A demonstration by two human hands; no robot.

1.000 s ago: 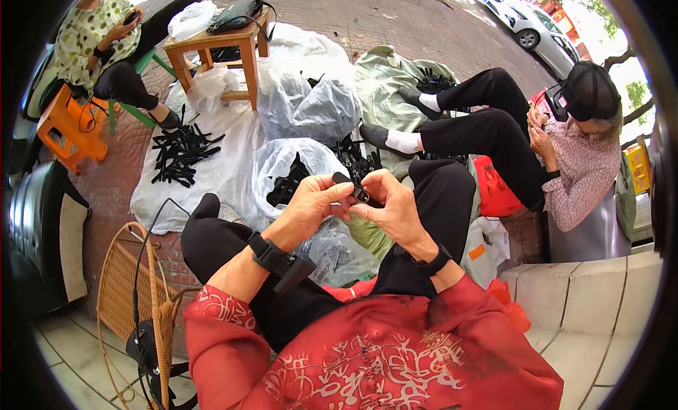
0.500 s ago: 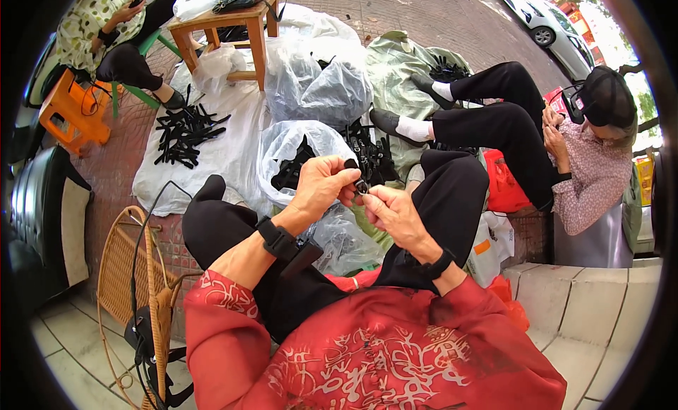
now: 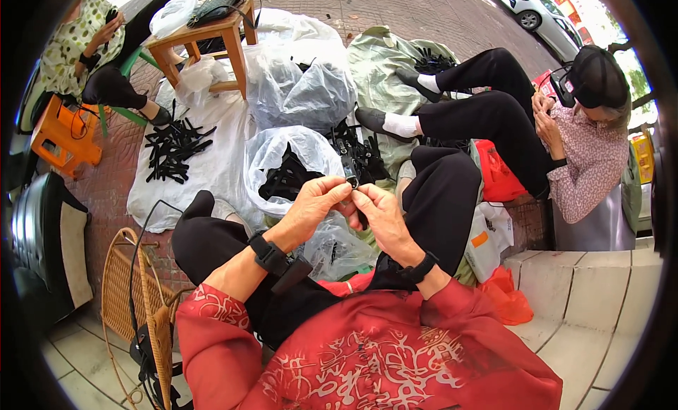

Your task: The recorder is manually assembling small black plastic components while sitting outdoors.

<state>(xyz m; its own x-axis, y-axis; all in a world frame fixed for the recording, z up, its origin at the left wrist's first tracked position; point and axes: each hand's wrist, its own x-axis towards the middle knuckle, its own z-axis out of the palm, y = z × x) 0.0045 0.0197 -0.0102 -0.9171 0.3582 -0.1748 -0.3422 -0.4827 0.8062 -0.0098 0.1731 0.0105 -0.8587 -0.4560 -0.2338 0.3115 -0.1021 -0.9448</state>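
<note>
Both hands meet in the middle, above a white plastic bag (image 3: 330, 154) that has black straps (image 3: 286, 175) inside. Between the fingertips is a small black strap with a buckle (image 3: 352, 181). My left hand (image 3: 316, 206) pinches it with thumb and forefinger. My right hand (image 3: 382, 216) grips the same piece from the other side, and part of the strap shows dark beneath the fingers. Most of its length is hidden by my hands. Just beyond them lies a heap of black straps with metal buckles (image 3: 365, 154).
Another pile of black straps (image 3: 176, 147) lies on a white sheet (image 3: 152, 198). A wooden stool (image 3: 235, 55) stands behind large clear bags (image 3: 300, 96). One person (image 3: 586, 138) sits at right, another (image 3: 81, 53) at far left. A wicker chair (image 3: 127, 290) is at my left.
My hands have drawn closer together and turned the strap, with the right fingers now higher against the left. The whole view has shifted slightly.
</note>
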